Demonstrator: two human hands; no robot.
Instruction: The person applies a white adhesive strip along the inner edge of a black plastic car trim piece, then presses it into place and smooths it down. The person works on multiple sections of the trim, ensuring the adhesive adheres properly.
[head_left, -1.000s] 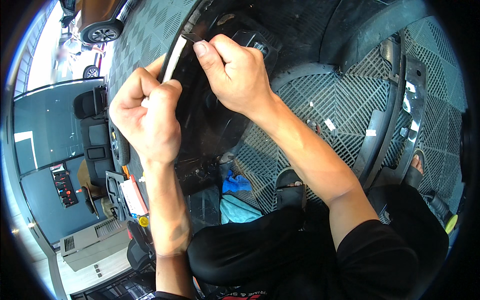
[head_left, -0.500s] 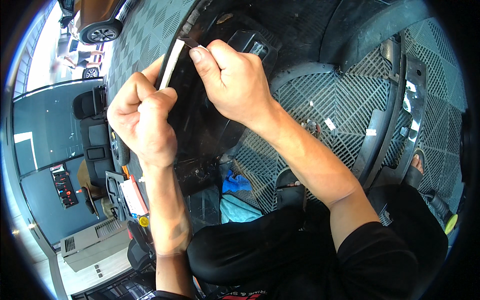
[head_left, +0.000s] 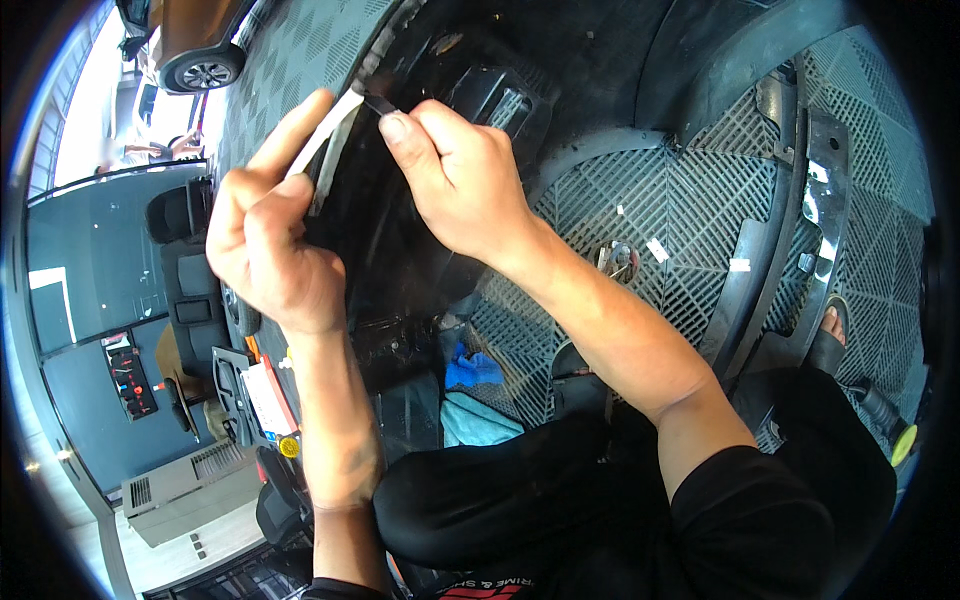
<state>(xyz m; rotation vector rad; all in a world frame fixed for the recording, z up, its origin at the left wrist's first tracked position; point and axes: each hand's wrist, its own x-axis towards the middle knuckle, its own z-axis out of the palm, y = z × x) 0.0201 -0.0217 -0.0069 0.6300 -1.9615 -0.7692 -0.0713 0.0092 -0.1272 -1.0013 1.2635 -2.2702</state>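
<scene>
A large glossy black car body panel stands on edge in front of me. My left hand grips a white strip that runs along the panel's upper left edge, thumb raised beside it. My right hand pinches the dark end of that strip between thumb and forefinger at the panel's top edge. Both forearms come up from the bottom of the view, over my black trousers.
Grey grid floor tiles lie under the panel. Curved black trim parts rest at the right, next to a sandalled foot. Blue cloths lie by my knee. A tool cart stands at the left, a parked car at the top left.
Both hands have shifted slightly upward along the panel's edge. The right hand's fingertips have closed on the strip's dark end, and the left thumb has lifted.
</scene>
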